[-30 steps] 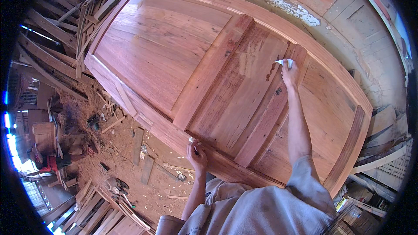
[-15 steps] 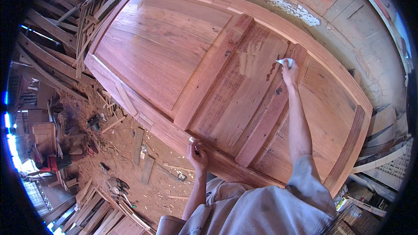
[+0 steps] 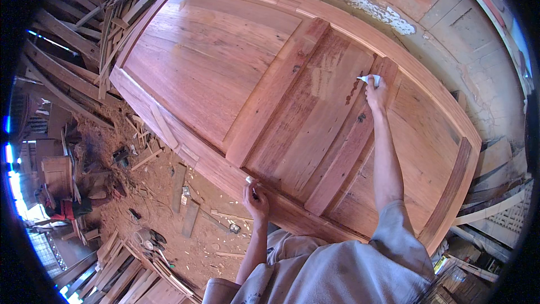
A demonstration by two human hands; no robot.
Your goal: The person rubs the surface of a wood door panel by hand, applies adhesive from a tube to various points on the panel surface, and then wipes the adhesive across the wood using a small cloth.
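Observation:
A large reddish wooden panelled door (image 3: 208, 73) lies in front of me, with raised crosspieces over its panels. My right hand (image 3: 376, 97) reaches out over the far part and is closed around a small white squeeze bottle (image 3: 371, 79), its thin nozzle pointing left. Beside the nozzle, a dark wet streak (image 3: 351, 94) runs down the middle panel, near the right crosspiece (image 3: 353, 141). My left hand (image 3: 256, 201) is at the door's near edge, fingers curled, with a small white piece (image 3: 249, 179) at the fingertips; its exact kind is too small to tell.
Wood scraps and shavings cover the dirt floor (image 3: 163, 197) to the left. Stacked boards (image 3: 121, 276) stand at the lower left, and more timber (image 3: 73, 39) is piled at the far left. A wall with peeling paint (image 3: 394, 19) runs behind the door.
Almost nothing differs. The view has shifted very slightly, while both hands keep their hold and the bottle stays by the wet streak.

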